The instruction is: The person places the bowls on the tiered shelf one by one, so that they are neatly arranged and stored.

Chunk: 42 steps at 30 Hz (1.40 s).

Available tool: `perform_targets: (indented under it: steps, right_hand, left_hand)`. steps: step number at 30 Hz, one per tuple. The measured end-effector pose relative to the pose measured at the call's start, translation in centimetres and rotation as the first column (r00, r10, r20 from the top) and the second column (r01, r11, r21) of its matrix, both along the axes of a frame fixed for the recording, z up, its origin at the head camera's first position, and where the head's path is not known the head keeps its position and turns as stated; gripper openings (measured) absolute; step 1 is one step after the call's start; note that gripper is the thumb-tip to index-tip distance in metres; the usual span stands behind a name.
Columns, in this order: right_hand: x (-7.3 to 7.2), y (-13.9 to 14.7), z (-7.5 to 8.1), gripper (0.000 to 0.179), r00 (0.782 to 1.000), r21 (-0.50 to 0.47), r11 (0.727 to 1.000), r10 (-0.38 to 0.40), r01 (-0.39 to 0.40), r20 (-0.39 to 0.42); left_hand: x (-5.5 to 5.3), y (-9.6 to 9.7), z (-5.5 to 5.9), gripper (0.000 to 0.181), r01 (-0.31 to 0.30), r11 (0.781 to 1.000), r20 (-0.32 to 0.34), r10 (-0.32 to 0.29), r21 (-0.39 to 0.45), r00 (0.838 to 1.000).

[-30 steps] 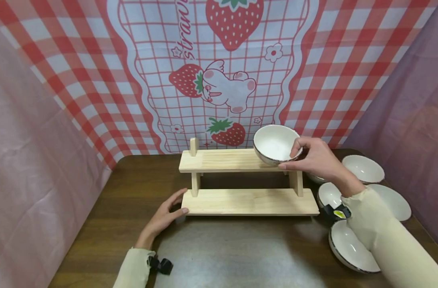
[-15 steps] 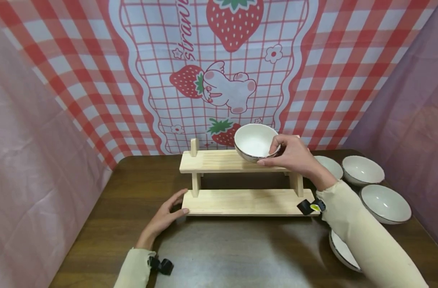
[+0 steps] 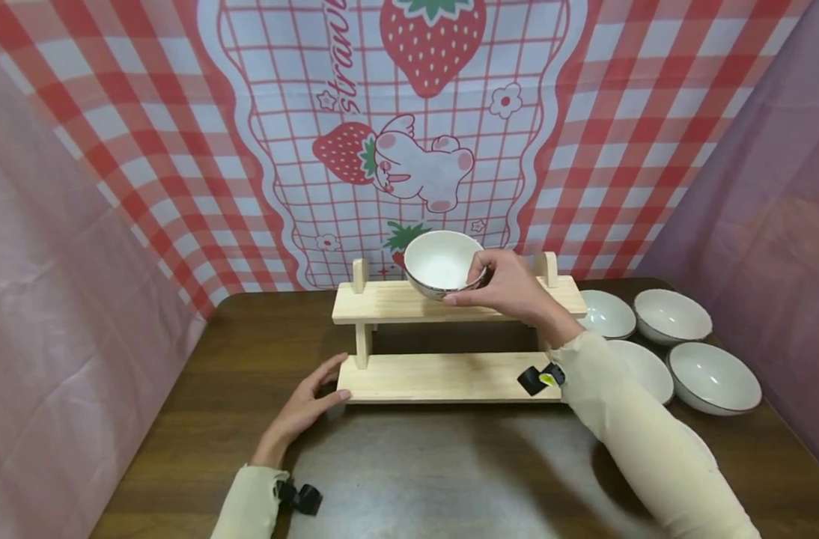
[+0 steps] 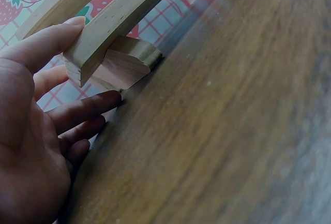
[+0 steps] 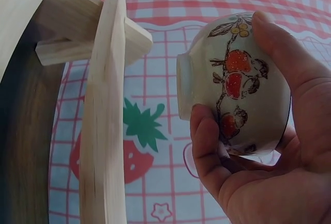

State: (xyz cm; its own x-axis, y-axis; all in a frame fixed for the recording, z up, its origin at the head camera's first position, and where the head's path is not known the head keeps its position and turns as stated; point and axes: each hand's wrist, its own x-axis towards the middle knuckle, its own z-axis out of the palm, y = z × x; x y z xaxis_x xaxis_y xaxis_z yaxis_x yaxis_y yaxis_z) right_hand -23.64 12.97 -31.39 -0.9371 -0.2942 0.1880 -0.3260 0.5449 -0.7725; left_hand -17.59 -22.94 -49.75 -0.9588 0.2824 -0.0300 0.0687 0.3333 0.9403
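White on the inside, a bowl (image 3: 436, 258) is sitting in our right hand (image 3: 510, 288), and our thumb and fingers are pinching its right side. We are holding it just over the top board (image 3: 376, 301) of a wooden rack (image 3: 364, 344), near the middle. From the right wrist, we are seeing a gap between its foot and the wood. We are also seeing red birds (image 5: 239, 74) on its outside, with yellow berries (image 5: 240, 29) above them.

Our left hand (image 3: 305, 408) is touching the left end of the low board (image 3: 443, 376). Its thumb and fingers are staying loose and spread apart.

On the right side of the brown table (image 3: 248, 374), four more bowls (image 3: 715, 374) are standing near each other. A fifth one (image 3: 702, 445) is mostly hiding behind our cream sleeve (image 3: 632, 427). We are wearing a black box (image 3: 308, 499) on our left wrist and another (image 3: 532, 380) on our right. Behind the rack, a red and white cloth (image 3: 409, 67) is showing strawberries.
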Motion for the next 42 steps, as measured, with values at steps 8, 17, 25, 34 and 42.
perform_targets:
  steps: [8, 17, 25, 34, 42]
  right_hand:
    - [-0.4, -2.1, -0.2, 0.041, 1.000, -0.013, 1.000, 0.007, -0.008, -0.028]
    - [-1.2, -4.3, -0.7, 0.043, 1.000, -0.003, 1.000, 0.026, -0.026, -0.008]
    - [-1.8, -5.8, -1.3, 0.043, 1.000, 0.017, 1.000, 0.025, -0.025, -0.008]
    - [-2.0, -7.7, -1.8, 0.044, 0.999, 0.029, 0.999, 0.029, -0.030, 0.020]
    - [-2.2, -8.8, -2.5, 0.044, 0.999, 0.016, 0.999, 0.032, -0.032, 0.020]
  left_hand:
    - [0.0, 0.1, 0.1, 0.068, -0.001, 1.000, 0.003, 0.001, -0.004, 1.000]
    - [0.0, 0.1, 0.0, 0.067, 0.000, 1.000, -0.008, 0.000, 0.001, 1.000]
    - [0.0, 0.1, 0.0, 0.067, 0.004, 1.000, -0.011, -0.004, 0.000, 1.000]
    - [0.0, 0.0, 0.0, 0.067, 0.008, 1.000, -0.025, -0.007, 0.005, 1.000]
    - [-0.1, 0.1, 0.0, 0.068, 0.011, 1.000, -0.022, -0.011, 0.000, 1.000]
